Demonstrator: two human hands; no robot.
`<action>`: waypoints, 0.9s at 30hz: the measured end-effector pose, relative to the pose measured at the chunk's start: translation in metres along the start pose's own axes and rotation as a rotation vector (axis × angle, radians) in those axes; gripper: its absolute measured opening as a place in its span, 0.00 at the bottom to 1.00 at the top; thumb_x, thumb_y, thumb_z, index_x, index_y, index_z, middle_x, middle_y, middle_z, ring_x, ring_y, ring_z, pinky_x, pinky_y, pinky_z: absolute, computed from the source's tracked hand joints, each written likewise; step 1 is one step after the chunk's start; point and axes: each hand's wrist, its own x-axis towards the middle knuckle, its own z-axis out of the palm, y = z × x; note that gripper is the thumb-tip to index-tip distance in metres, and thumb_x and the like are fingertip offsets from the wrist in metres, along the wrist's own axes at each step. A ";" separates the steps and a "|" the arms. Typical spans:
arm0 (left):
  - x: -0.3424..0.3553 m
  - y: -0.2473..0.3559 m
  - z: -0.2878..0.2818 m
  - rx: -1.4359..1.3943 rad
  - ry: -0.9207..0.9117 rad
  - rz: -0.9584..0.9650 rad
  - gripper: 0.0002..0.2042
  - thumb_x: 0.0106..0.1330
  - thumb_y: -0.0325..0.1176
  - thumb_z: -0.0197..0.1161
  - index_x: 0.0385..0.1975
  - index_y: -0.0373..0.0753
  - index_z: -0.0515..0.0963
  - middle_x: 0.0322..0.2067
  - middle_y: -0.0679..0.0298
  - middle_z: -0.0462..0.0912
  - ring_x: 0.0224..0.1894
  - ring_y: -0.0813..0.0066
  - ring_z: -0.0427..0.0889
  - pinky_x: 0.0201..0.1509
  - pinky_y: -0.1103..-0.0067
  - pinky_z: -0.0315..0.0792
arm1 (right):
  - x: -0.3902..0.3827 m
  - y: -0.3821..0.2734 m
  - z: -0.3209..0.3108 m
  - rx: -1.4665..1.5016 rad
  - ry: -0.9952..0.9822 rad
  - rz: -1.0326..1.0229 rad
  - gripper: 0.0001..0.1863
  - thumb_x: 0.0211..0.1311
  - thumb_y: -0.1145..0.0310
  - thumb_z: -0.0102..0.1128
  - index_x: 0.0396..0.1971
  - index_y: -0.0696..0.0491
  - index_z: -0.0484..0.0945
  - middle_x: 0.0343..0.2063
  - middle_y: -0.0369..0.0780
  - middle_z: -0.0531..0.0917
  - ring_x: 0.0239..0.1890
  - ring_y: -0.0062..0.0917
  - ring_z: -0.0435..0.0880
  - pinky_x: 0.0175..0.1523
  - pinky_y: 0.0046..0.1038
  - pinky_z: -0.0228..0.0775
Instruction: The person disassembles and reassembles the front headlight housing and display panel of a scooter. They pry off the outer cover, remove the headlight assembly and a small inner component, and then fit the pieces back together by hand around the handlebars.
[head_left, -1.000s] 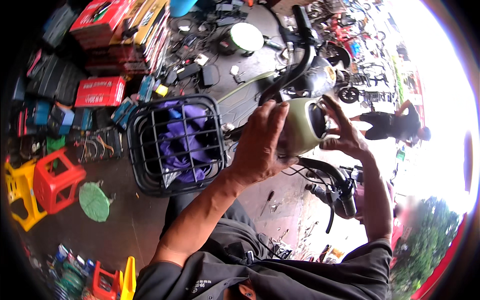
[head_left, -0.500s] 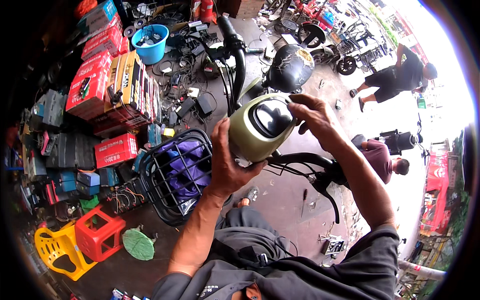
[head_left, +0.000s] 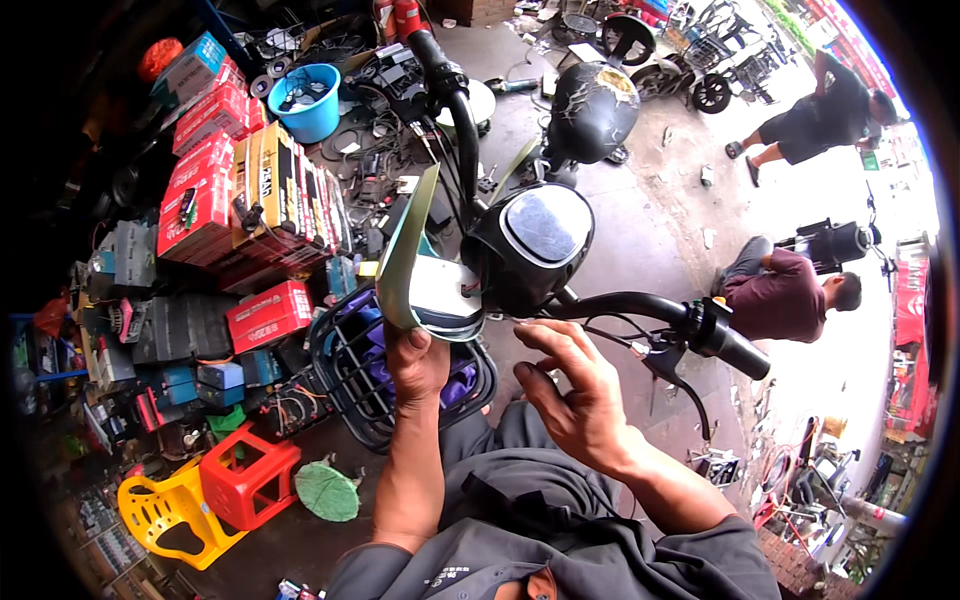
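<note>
At centre-left of the frame, the pale-green cover (head_left: 403, 265) sits tilted beside the black housing (head_left: 522, 278), left hand (head_left: 420, 368) gripping only its lower edge, right hand (head_left: 578, 400) empty, fingers loosely parted, so a thumb slip could drop it into the basket (head_left: 335, 385).

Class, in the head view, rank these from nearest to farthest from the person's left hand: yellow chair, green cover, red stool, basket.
1. Green cover: held in the left hand.
2. Basket: just below and behind that hand.
3. Red stool: on the floor, lower left.
4. Yellow chair: beyond the stool, farther left.
</note>
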 end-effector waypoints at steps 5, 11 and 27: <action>-0.001 0.012 -0.015 -0.209 -0.083 -0.128 0.43 0.52 0.45 0.73 0.68 0.36 0.60 0.66 0.53 0.65 0.68 0.52 0.64 0.73 0.57 0.55 | 0.015 0.011 0.024 -0.187 0.010 -0.198 0.27 0.52 0.78 0.68 0.55 0.55 0.74 0.52 0.48 0.77 0.51 0.44 0.79 0.53 0.36 0.74; 0.003 0.003 -0.027 -0.209 -0.123 -0.169 0.43 0.51 0.43 0.72 0.67 0.36 0.61 0.65 0.51 0.67 0.67 0.52 0.66 0.72 0.57 0.59 | 0.033 0.011 0.039 -0.195 -0.066 -0.053 0.30 0.59 0.63 0.66 0.60 0.55 0.70 0.61 0.49 0.70 0.61 0.48 0.70 0.61 0.41 0.68; 0.010 0.031 0.002 -0.211 -0.175 -0.091 0.39 0.53 0.40 0.71 0.66 0.36 0.62 0.62 0.56 0.69 0.65 0.58 0.68 0.67 0.62 0.66 | 0.058 0.009 0.039 -0.068 -0.108 -0.194 0.27 0.57 0.59 0.69 0.54 0.56 0.73 0.58 0.49 0.73 0.55 0.48 0.76 0.56 0.41 0.73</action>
